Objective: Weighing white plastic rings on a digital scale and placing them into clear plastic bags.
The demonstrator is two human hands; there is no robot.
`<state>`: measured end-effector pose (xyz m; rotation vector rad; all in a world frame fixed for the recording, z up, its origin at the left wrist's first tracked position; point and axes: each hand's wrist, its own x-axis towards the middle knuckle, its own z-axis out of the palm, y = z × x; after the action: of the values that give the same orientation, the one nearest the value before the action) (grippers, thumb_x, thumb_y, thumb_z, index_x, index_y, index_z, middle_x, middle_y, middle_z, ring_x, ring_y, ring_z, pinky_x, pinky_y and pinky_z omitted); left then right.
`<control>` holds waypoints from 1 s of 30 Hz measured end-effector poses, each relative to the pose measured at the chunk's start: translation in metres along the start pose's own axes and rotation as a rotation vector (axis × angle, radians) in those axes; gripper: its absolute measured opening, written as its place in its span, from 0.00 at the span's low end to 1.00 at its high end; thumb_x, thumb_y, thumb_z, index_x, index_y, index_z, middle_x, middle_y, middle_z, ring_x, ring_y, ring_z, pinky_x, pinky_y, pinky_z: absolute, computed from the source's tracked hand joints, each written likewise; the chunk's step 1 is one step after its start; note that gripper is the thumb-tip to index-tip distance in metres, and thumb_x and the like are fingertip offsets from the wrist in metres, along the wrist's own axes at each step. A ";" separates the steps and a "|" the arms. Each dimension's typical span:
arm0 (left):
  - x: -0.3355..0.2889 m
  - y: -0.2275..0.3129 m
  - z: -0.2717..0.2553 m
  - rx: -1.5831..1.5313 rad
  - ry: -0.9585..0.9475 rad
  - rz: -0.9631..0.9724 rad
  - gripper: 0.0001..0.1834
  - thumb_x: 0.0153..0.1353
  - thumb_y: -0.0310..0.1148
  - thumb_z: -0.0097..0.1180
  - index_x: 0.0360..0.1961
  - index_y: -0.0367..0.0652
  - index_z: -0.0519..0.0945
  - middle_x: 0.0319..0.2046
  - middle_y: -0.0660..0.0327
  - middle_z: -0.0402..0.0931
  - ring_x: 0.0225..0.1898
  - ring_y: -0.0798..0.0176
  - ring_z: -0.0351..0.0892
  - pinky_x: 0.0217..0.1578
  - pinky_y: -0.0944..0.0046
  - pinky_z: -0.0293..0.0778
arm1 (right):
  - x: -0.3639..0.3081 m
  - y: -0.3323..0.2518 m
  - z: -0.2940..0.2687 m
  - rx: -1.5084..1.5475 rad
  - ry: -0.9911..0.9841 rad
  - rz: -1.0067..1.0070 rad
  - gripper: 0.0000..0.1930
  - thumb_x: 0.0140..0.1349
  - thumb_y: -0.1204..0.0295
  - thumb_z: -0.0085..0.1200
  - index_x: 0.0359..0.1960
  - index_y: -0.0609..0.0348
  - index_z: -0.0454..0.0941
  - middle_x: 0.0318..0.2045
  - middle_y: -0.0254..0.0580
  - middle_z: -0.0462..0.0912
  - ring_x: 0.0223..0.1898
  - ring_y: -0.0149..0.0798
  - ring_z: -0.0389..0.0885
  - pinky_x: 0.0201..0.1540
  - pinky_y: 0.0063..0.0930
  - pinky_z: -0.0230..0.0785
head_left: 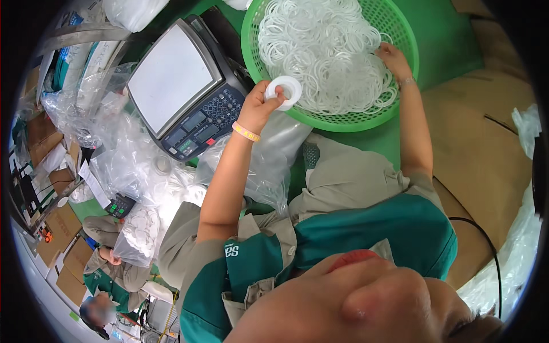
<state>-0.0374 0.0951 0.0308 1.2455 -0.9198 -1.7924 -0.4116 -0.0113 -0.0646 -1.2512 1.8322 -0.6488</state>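
A thick white ring (295, 88) (single or stacked, cannot be told) is gripped in the left hand (259, 106), thumb laid across its left side, near the left rim of a green basket (337, 127). Farther right, the right hand (393, 62) is placed at the heaped loose rings (326, 57), fingers curled; whether any are gripped cannot be told. The left rim is closely neighboured by a scale (174, 77); at right, green surface (440, 40) is exposed. Loose rings are seen thin, translucent, tangled

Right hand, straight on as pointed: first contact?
The right hand would likely meet the translucent rings piled in the perforated green basket; it may already touch them, depth being unclear.
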 end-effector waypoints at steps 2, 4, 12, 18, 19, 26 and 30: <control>-0.003 0.004 0.001 0.081 0.006 0.001 0.23 0.47 0.19 0.51 0.46 0.39 0.61 0.29 0.62 0.72 0.33 0.71 0.72 0.38 0.72 0.67 | 0.045 0.021 0.021 -0.009 0.167 0.049 0.24 0.50 0.59 0.54 0.46 0.61 0.71 0.32 0.36 0.76 0.33 0.31 0.73 0.35 0.23 0.65; -0.002 -0.002 -0.002 0.061 -0.016 -0.015 0.26 0.46 0.17 0.50 0.48 0.40 0.59 0.29 0.62 0.72 0.33 0.70 0.72 0.38 0.72 0.67 | 0.058 0.003 0.032 0.090 -0.170 0.386 0.26 0.50 0.56 0.53 0.47 0.60 0.70 0.27 0.34 0.76 0.26 0.26 0.70 0.26 0.20 0.62; -0.006 -0.002 -0.005 -0.080 -0.005 -0.021 0.27 0.46 0.17 0.46 0.51 0.40 0.62 0.35 0.62 0.72 0.37 0.70 0.73 0.41 0.71 0.67 | -0.031 -0.067 0.085 -0.746 -0.300 -0.325 0.11 0.54 0.57 0.44 0.31 0.46 0.74 0.35 0.39 0.75 0.39 0.44 0.73 0.41 0.53 0.58; -0.006 0.008 0.003 -0.229 0.003 -0.184 0.29 0.49 0.20 0.46 0.55 0.45 0.58 0.38 0.60 0.72 0.40 0.64 0.74 0.42 0.59 0.69 | -0.028 -0.035 0.036 -0.629 -0.320 -0.194 0.19 0.48 0.58 0.51 0.45 0.41 0.71 0.45 0.39 0.72 0.48 0.44 0.70 0.49 0.59 0.52; -0.005 0.007 0.005 -0.229 -0.006 -0.191 0.29 0.49 0.20 0.46 0.55 0.45 0.58 0.38 0.60 0.72 0.40 0.64 0.74 0.42 0.59 0.69 | -0.008 -0.015 0.023 -0.524 -0.242 -0.215 0.21 0.47 0.60 0.52 0.47 0.42 0.70 0.46 0.39 0.72 0.48 0.45 0.70 0.50 0.55 0.54; -0.008 0.004 -0.002 -0.339 -0.080 -0.193 0.30 0.49 0.21 0.52 0.55 0.47 0.58 0.34 0.64 0.71 0.39 0.66 0.73 0.42 0.59 0.69 | 0.088 0.001 0.044 0.013 0.002 0.013 0.32 0.41 0.58 0.60 0.48 0.64 0.68 0.38 0.46 0.76 0.38 0.38 0.75 0.39 0.27 0.67; -0.011 0.002 -0.006 -0.282 -0.032 -0.216 0.27 0.50 0.25 0.56 0.53 0.46 0.62 0.35 0.64 0.72 0.37 0.67 0.74 0.40 0.61 0.71 | 0.074 -0.049 0.063 -0.067 -0.315 0.168 0.34 0.37 0.53 0.63 0.45 0.63 0.71 0.28 0.41 0.76 0.30 0.34 0.74 0.31 0.26 0.66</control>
<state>-0.0284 0.1028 0.0357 1.1714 -0.5407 -2.0341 -0.3472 -0.0962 -0.0854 -1.1537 1.6826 -0.2813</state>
